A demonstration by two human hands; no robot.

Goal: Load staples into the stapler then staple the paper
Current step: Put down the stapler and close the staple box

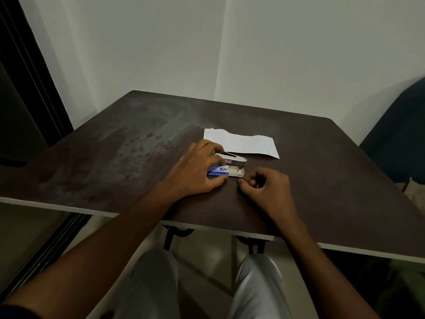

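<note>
A small blue staple box (218, 172) lies on the dark table (138, 146) with its white inner tray (236, 172) slid out to the right. My left hand (197, 169) rests over the box, thumb and fingers clamped on its sides. Just behind it lies a silver stapler (234, 160), partly hidden by that hand. A white sheet of paper (241, 142) with a torn top edge lies farther back. My right hand (264, 187) sits on the table just right of the tray, fingers curled in; I cannot tell whether it pinches staples.
The table stands in a corner of pale walls. A dark chair (400, 134) is at the right side. A dark door frame (30, 77) runs down the left. My knees in grey trousers (257, 284) show below the table's near edge.
</note>
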